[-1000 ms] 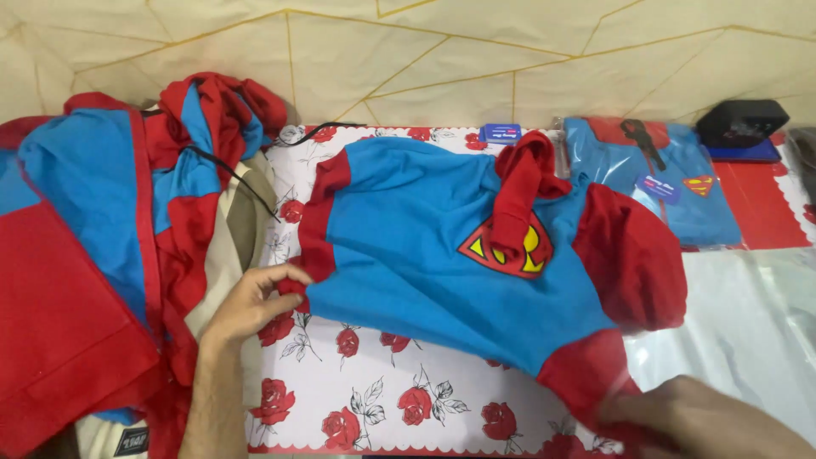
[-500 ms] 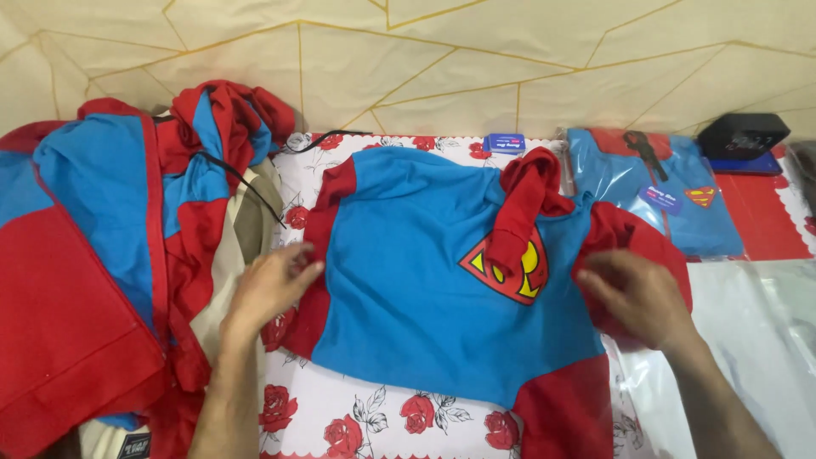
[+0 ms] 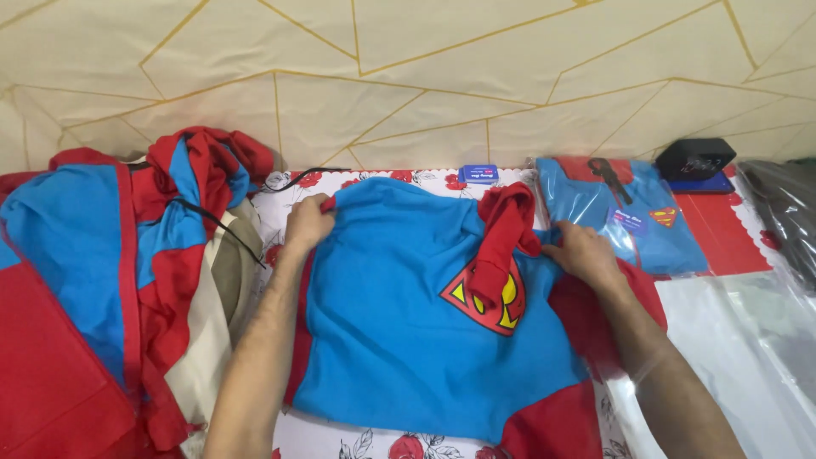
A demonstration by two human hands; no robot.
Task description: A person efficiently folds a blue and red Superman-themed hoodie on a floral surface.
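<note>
- We see the blue costume top (image 3: 399, 323) spread flat at the centre of the bench (image 3: 297, 191), on its white cloth printed with red roses.
- Our left hand (image 3: 308, 223) is on the top's shoulder at about 10 o'clock, fingers (image 3: 299, 242) curled and pinching the red-edged fabric there.
- Our right hand (image 3: 585, 255) is at 3 o'clock of the top, fingers (image 3: 557, 252) pressed narrow onto the blue cloth beside the red sleeve (image 3: 608, 310); whether they pinch it or only press, we cannot tell.
- A red strip of fabric (image 3: 503, 234) lies bunched over the chest, draped across the yellow and red emblem (image 3: 489, 297).
- At 9 o'clock, a heap of red and blue garments (image 3: 110, 263) is piled up, with a black cord (image 3: 217, 223) trailing over it and beige cloth beneath.
- At 2 o'clock, a bagged blue costume (image 3: 625, 217) lies flat in clear plastic, well apart from our hands.
- Beyond it, at 1 o'clock, 1 small black box (image 3: 695, 157) sits by the wall.
- A small blue card (image 3: 478, 174) rests at 12 o'clock, just past the collar.
- Clear plastic sheeting (image 3: 748, 340) covers the 4 o'clock corner.
</note>
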